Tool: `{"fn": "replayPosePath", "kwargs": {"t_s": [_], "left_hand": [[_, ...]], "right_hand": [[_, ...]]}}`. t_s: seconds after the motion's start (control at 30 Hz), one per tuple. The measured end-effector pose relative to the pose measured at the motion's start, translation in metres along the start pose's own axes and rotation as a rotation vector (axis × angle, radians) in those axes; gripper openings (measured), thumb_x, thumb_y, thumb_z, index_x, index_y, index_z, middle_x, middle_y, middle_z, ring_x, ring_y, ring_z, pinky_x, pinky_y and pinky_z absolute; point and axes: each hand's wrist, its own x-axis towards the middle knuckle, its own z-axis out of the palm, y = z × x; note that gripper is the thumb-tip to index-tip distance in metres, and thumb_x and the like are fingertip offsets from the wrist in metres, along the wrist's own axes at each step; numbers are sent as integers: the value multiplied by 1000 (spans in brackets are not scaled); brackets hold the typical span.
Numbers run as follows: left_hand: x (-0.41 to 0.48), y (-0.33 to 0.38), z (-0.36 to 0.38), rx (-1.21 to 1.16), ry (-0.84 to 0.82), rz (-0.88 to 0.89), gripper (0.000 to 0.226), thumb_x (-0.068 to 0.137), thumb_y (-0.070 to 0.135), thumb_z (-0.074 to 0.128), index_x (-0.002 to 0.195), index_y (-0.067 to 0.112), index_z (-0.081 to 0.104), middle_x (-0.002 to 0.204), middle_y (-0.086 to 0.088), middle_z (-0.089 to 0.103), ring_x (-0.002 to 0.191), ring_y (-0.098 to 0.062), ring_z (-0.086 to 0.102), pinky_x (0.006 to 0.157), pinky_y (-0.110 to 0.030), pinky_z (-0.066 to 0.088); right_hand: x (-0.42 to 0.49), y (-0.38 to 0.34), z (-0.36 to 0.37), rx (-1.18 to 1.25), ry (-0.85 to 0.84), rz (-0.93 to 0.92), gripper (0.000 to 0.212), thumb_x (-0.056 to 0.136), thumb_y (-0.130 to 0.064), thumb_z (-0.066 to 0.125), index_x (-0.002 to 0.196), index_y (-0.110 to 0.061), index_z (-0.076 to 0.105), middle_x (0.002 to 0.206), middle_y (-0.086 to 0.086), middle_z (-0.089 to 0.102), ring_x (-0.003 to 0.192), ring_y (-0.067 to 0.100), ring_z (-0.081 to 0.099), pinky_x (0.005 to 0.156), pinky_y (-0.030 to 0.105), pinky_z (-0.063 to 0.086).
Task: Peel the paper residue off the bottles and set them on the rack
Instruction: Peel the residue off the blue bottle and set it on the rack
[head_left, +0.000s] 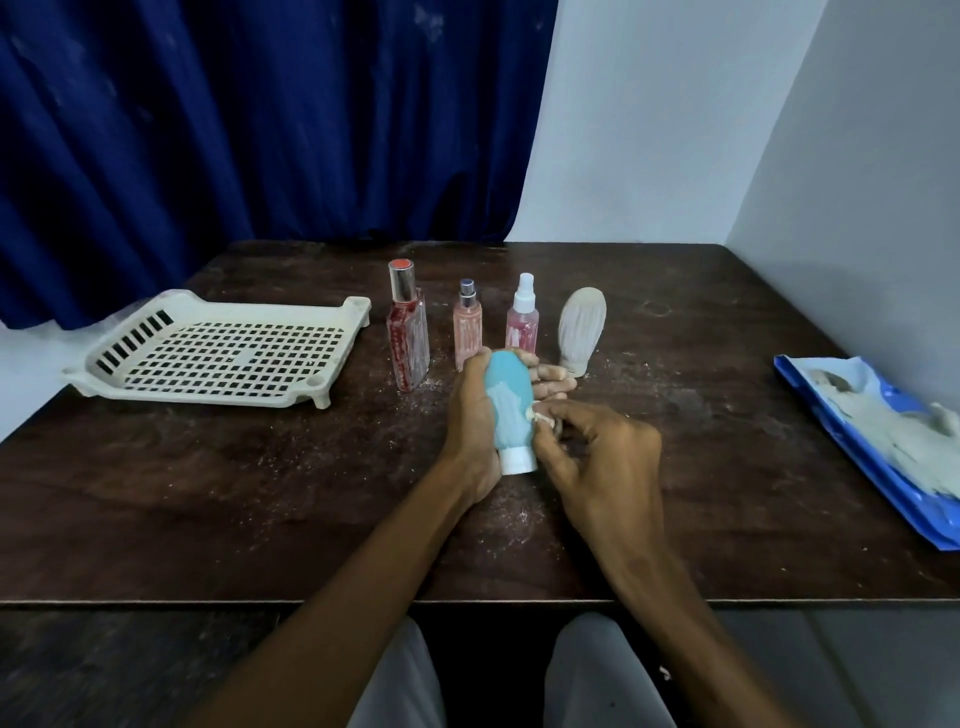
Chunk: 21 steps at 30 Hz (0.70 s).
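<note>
Teal bottle (511, 410): held just over the middle of the desk, lying back with its white cap (518, 461) toward the near edge; not on the rack.
Right fingertips (543, 420): thumb and forefinger pinched on a small white bit of paper residue (534, 414) at the bottle's right side.
Left fingers (553, 376): curled round the back of the bottle, tips showing past its right side; gripping it.
Right hand (602, 457): knuckles up, other fingers bent under; bare forearm runs to the near edge.
Left hand (470, 415): palm against the bottle's left side, wrist low over the desk.
Bottle surface: smooth rounded plastic, streaked with pale film on the front.
Row behind the hands: square clear bottle (408, 332) with red streaks and a red top; two pink spray bottles (467, 325) (522, 325); grey-white ribbed bottle (582, 330) standing cap down. All upright, toward the far edge.
Rack (218, 353): cream plastic tray with a grid floor and short legs, at the left edge, nothing on it.
Blue sheet (810, 400): glossy plastic at the right edge, with a grey-white pulpy mass (893, 431) on it.
Desk (208, 493): dark worn wood, dusted with white crumbs (514, 514) around the hands.
Room: dark blue curtain (260, 130) behind the far left, pale walls (675, 130) behind and to the right.
</note>
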Motion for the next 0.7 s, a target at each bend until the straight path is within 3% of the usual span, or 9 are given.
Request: {"fn": "replayPosePath", "kwargs": {"t_s": [0.13,0.3,0.47,0.7], "left_hand": [[-2,-2,2,-12,-10,41,45,104,36,25,88,5,54,81,-18,67,78,-30,71,70,-33,58],[-5,-2,4,-80,-62,-3,45,104,35,27,91,3,55,86,-20,62,82,-32,68,77,-36,59],[-5,1,3,-71,-101,-4,47,100,36,34,111,-2,59,86,-15,65,75,-22,67,70,-30,57],[-7,8,3,-136,-97,-74,44,93,35,44,123,7,59,83,-10,60,81,-22,64,78,-32,52]], "right_hand": [[7,4,-1,-4,26,10,13,83,-10,74,93,-16,79,95,-5,77,81,7,71,77,10,47],[0,1,-1,-72,20,-65,12,84,-9,75,94,-14,78,96,-3,76,82,14,70,75,27,52],[13,6,-3,-116,64,-97,13,80,-7,77,92,-11,78,91,3,77,79,21,70,73,29,51],[8,0,-1,-111,41,-127,14,78,-4,79,90,-11,78,94,0,76,80,17,69,74,20,48]]}}
